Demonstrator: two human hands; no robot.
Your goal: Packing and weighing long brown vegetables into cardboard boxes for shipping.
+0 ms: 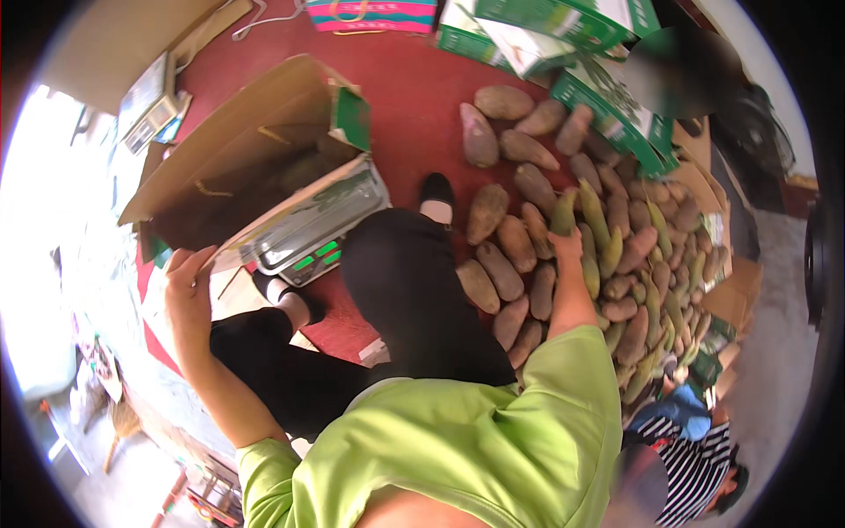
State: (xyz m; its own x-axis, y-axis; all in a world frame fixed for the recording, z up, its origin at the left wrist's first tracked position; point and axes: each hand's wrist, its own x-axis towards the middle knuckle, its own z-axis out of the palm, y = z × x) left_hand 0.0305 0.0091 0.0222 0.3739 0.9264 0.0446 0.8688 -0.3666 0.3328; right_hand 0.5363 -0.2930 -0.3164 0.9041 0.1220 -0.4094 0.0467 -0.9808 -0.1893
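Observation:
My left hand (187,280) grips the flap edge of an open cardboard box (238,150) that sits on a digital scale (312,231). My right hand (568,242) reaches into a heap of brown and greenish tubers (607,264) on the red floor (414,97) and closes on a greenish one (563,214). My black-trousered legs (405,290) and a black shoe (437,189) lie between the scale and the heap. I wear a lime green shirt.
Green and white cartons (572,35) stand at the back of the heap. A pink striped bag (374,13) lies at the top. Another person in a striped top (695,466) crouches at lower right. A small device (150,110) sits at upper left.

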